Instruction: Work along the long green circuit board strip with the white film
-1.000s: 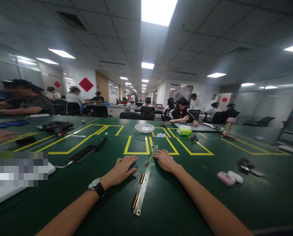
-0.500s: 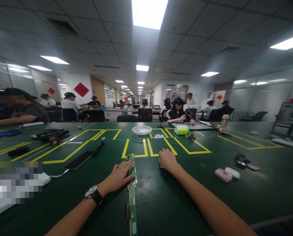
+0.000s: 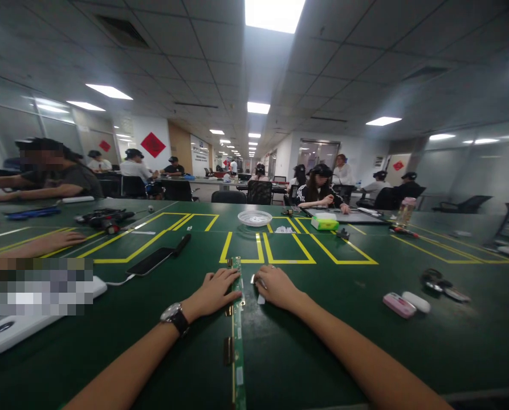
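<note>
A long, narrow green circuit board (image 3: 238,336) with brown-gold flex tabs along its left edge lies lengthwise in front of me. My left hand (image 3: 215,291), with a watch on the wrist, holds the far part of this strip, its fingers and thumb on the board's left side. Just right of the board, my right hand (image 3: 277,286) is closed with the fingers curled down. Something small and pale shows at its fingertips, too little of it to name. Under that hand, a small white piece (image 3: 261,299) is partly visible.
Yellow tape (image 3: 288,262) marks boxes on the green table. Beyond are a clear round dish (image 3: 255,218) and a green tissue pack (image 3: 325,222). A phone (image 3: 150,262) and white power strip (image 3: 44,319) lie left, a co-worker's hand (image 3: 60,240) nearby. A pink case (image 3: 398,306) is right.
My right hand has moved left, close to the board, and a pale bit now shows at its fingertips. My left hand stays on the board. A co-worker's arm has come in at the left.
</note>
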The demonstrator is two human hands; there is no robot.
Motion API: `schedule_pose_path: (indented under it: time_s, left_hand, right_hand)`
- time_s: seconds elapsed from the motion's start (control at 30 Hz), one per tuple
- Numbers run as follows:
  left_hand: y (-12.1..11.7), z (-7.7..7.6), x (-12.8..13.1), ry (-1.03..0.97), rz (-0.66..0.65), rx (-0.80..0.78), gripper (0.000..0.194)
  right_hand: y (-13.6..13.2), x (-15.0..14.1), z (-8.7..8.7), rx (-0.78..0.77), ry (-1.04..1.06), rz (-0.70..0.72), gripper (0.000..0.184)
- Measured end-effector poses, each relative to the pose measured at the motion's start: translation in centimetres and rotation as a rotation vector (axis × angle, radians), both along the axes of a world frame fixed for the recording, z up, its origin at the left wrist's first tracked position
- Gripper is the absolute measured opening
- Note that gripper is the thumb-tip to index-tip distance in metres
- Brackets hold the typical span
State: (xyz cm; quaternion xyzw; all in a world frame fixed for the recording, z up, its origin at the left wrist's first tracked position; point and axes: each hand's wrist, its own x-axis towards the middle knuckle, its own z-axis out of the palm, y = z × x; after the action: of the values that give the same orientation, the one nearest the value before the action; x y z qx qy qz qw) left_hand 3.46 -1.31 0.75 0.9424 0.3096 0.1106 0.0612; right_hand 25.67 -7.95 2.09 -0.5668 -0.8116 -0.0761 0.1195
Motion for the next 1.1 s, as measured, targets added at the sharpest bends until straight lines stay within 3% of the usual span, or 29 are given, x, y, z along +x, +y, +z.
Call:
schedule_pose_path:
  time_s: [0.2,0.4,1.1]
  left_hand:
    - [-0.06,0.18,-0.2,0.028,-0.02,-0.016,0.059]
    - [-0.1,0.36,-0.22,0.031,-0.02,-0.034,0.062]
    - [-0.01,0.14,-0.15,0.042,-0.017,-0.018,0.061]
  right_hand:
    - [0.58,0.23,-1.06,0.062,0.112,0.082,0.024]
    - [0.22,-0.4,-0.96,0.062,0.138,0.217,0.023]
    - [0.04,-0.35,-0.8,0.05,0.113,0.261,0.03]
